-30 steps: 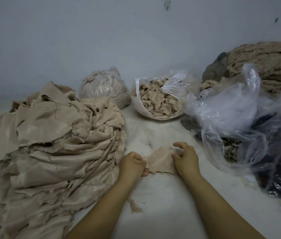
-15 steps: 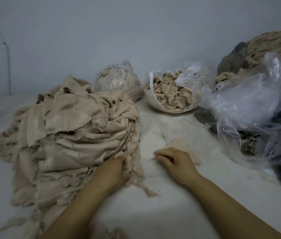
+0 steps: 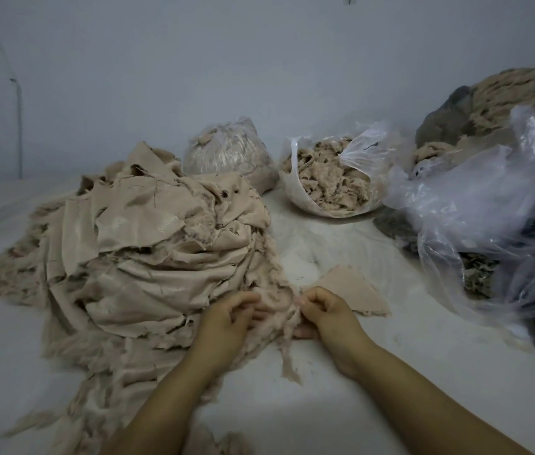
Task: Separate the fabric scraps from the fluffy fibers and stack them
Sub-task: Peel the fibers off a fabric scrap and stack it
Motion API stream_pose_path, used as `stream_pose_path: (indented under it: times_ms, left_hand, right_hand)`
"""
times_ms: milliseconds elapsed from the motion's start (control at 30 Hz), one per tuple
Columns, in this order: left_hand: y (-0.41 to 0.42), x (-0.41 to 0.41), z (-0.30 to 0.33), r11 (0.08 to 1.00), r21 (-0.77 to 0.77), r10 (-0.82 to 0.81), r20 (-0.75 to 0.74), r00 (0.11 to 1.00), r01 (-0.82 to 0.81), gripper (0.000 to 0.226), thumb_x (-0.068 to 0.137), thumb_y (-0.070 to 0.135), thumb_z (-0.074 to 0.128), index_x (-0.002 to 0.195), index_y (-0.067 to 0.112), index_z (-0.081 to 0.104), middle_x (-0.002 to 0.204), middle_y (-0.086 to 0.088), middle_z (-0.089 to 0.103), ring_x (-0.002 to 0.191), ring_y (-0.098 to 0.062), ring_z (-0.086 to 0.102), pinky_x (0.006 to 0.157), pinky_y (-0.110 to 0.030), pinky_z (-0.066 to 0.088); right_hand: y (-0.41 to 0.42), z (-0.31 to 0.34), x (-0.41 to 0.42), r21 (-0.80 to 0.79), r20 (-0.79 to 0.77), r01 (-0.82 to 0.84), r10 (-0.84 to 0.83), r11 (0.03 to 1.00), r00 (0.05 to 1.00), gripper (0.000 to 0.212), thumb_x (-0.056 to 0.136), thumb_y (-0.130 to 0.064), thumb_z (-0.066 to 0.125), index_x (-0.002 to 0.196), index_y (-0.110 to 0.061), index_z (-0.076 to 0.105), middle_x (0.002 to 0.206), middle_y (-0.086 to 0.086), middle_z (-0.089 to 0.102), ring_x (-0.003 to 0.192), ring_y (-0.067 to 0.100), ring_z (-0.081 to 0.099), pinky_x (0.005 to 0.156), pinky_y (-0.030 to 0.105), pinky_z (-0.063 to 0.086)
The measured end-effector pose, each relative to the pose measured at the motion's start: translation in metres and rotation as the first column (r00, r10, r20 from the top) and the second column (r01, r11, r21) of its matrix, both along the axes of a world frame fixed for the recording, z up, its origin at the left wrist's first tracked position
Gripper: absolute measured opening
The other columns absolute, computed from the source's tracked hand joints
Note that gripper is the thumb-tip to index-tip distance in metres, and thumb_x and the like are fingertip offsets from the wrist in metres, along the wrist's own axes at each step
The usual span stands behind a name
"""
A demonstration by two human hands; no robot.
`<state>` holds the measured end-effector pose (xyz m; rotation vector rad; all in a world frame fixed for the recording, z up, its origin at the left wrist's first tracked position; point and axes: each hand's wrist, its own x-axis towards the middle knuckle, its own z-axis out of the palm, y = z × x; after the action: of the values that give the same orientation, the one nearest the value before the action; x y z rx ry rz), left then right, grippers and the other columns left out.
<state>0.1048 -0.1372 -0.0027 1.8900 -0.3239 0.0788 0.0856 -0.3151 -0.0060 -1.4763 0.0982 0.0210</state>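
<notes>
two hands are in view, the left hand [image 3: 226, 318] and the right hand [image 3: 327, 315]. one big heap of beige fabric scraps [image 3: 148, 251] sits on the left. one loose triangular scrap [image 3: 348, 287] lies apart. two small plastic bags stand at the back: one closed bag [image 3: 226, 152], one open bag of fluffy fibers [image 3: 328, 178]. one large clear plastic bag [image 3: 489, 208] sits on the right, and one heap of tan cord-like material [image 3: 528, 96] behind it.

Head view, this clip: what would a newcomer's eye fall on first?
The tall heap of beige fabric scraps at left fills much of the frame. At its near right edge both hands, the left hand and right hand, pinch a fluffy fringe of pinkish fibers. Behind, an open clear plastic bag of beige fluff sits by the wall.
</notes>
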Motion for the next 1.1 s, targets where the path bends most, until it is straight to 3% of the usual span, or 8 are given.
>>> stream_pose_path:
  times_ms: [67,200,367,500,633,800,933,1100]
  left_hand:
    - [0.002,0.007,-0.002,0.973,0.221,0.029,0.163,0.986,-0.065,0.034,0.087,0.004,0.063,0.117,0.019,0.062,0.109,0.012,0.062,0.105,-0.007,0.060,0.086,-0.004,0.040]
    - [0.002,0.014,-0.001,0.852,0.519,-0.148,0.112,0.983,0.069,0.070,0.081,0.024,0.069,0.141,0.035,0.035,0.115,0.017,0.049,0.095,-0.001,0.054,0.077,0.003,0.032]
    - [-0.012,0.009,0.000,0.956,0.260,-0.169,0.099,0.981,0.138,0.039,0.079,0.007,0.068,0.113,0.024,0.061,0.087,0.011,0.062,0.074,0.000,0.056,0.067,-0.008,0.043]
    - [-0.011,0.008,-0.001,0.997,-0.061,-0.043,-0.027,0.999,0.042,0.014,0.087,0.010,0.063,0.093,0.023,0.063,0.064,0.013,0.057,0.057,0.000,0.052,0.055,-0.014,0.043]
    - [-0.009,0.016,-0.006,0.978,0.130,0.143,0.154,0.978,-0.164,0.035,0.093,0.019,0.056,0.060,0.016,0.048,0.052,0.009,0.041,0.049,-0.003,0.038,0.053,-0.022,0.031]
    - [-0.012,0.007,-0.012,0.983,0.177,-0.006,0.321,0.947,-0.053,0.031,0.095,0.016,0.054,0.069,0.033,0.051,0.064,0.017,0.056,0.061,0.001,0.050,0.058,-0.013,0.036]
    - [-0.013,0.001,-0.011,0.998,0.054,0.005,0.283,0.959,-0.021,0.028,0.096,0.014,0.051,0.077,0.034,0.057,0.070,0.017,0.060,0.067,0.003,0.053,0.064,-0.013,0.041]
    - [-0.003,0.008,-0.012,0.988,-0.036,0.155,0.288,0.945,-0.152,0.027,0.096,0.016,0.053,0.077,0.034,0.058,0.072,0.015,0.062,0.069,0.001,0.055,0.065,-0.016,0.042]
  right_hand:
    - [0.000,0.001,0.001,0.124,-0.032,-0.014,0.018,0.992,0.999,0.025,0.099,-0.004,0.046,0.074,-0.007,0.051,0.062,0.004,0.055,0.059,0.015,0.060,0.059,0.027,0.056]
    - [0.003,0.007,-0.001,0.372,-0.073,-0.052,0.085,0.927,0.994,0.021,0.100,-0.004,0.039,0.083,-0.003,0.051,0.077,0.019,0.058,0.070,0.029,0.060,0.069,0.042,0.056]
    - [0.003,0.006,-0.004,0.275,-0.063,-0.127,0.149,0.953,0.987,0.041,0.085,-0.022,0.066,0.112,0.006,0.054,0.102,0.025,0.066,0.093,0.037,0.064,0.090,0.049,0.049]
    - [0.002,0.003,0.001,0.257,-0.046,-0.085,0.100,0.963,0.994,0.014,0.095,0.000,0.048,0.087,0.000,0.061,0.084,0.018,0.066,0.079,0.030,0.063,0.078,0.042,0.053]
    - [0.001,0.002,0.003,0.474,-0.053,-0.140,0.187,0.869,0.981,0.024,0.094,0.008,0.036,0.090,0.004,0.060,0.090,0.020,0.062,0.079,0.029,0.061,0.075,0.038,0.053]
    - [0.002,0.002,0.002,0.487,-0.088,-0.171,0.243,0.857,0.966,0.030,0.095,-0.031,0.053,0.095,-0.002,0.063,0.098,0.018,0.068,0.090,0.030,0.067,0.079,0.043,0.057]
    - [0.006,0.000,0.001,0.268,-0.072,-0.163,0.188,0.950,0.980,0.007,0.089,0.004,0.055,0.093,0.001,0.061,0.084,0.016,0.068,0.079,0.026,0.066,0.075,0.036,0.057]
    - [-0.003,0.004,0.001,0.348,-0.051,-0.221,0.254,0.911,0.966,0.029,0.088,0.014,0.039,0.104,0.006,0.062,0.096,0.022,0.065,0.088,0.032,0.062,0.087,0.043,0.052]
